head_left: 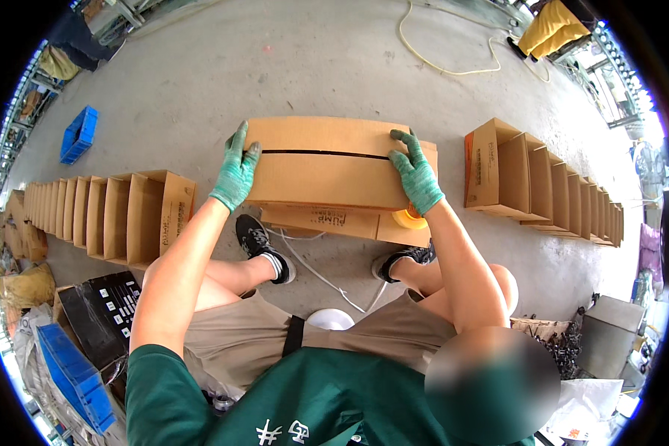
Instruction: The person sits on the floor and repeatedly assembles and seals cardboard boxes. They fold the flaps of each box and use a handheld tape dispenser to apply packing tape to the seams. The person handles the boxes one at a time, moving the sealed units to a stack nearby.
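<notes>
A long brown cardboard box (327, 175) lies level in front of me, its two top flaps folded in with a narrow dark gap between them. My left hand (236, 172), in a green knit glove, grips the box's left end. At the opposite end my right hand (418, 175), gloved the same way, holds the right edge, thumb and fingertips on the top. Below the box's near side shows another printed cardboard piece (327, 221), mostly covered. A yellow, ring-shaped object (409, 218), perhaps a tape roll, sits beneath my right wrist, partly hidden.
Rows of open cardboard boxes stand on the left (115, 215) and right (539, 178). A blue crate (79, 135) is on the floor farther left. A pale hose (453, 72) curls at the back, near another person's yellow clothing (554, 30). A white cord (316, 275) runs between my feet.
</notes>
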The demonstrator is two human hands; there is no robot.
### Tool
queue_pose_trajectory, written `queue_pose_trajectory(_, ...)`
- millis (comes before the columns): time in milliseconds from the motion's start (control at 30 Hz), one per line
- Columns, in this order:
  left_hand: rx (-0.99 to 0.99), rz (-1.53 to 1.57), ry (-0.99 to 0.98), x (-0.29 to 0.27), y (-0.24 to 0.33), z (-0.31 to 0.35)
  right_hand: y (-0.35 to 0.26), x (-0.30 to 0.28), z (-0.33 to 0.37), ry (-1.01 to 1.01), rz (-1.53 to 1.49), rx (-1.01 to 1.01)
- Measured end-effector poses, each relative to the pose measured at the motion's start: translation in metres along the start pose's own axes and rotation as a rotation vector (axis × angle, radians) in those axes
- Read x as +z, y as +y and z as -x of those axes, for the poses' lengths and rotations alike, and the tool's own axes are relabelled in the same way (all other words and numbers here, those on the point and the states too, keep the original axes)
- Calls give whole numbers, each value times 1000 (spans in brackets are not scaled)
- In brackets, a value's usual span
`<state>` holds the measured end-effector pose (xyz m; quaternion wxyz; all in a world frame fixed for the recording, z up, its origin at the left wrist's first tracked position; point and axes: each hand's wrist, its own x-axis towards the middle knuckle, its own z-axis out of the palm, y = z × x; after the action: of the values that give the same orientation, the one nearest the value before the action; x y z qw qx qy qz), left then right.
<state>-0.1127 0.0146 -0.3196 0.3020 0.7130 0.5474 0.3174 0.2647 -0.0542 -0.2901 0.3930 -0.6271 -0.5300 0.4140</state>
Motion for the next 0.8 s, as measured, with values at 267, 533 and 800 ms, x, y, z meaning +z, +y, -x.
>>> queue_pose_trajectory(267,-80,120,-70,7,9,-2,14,-3,8,5,-62,-57)
queue_pose_trajectory(533,12,136,-57,-3,-14,4,71,-34,-7,-261,892,256)
queue_pose_trajectory(800,-19,84,-73,1,2,-4,129,20,29,-127,916,269)
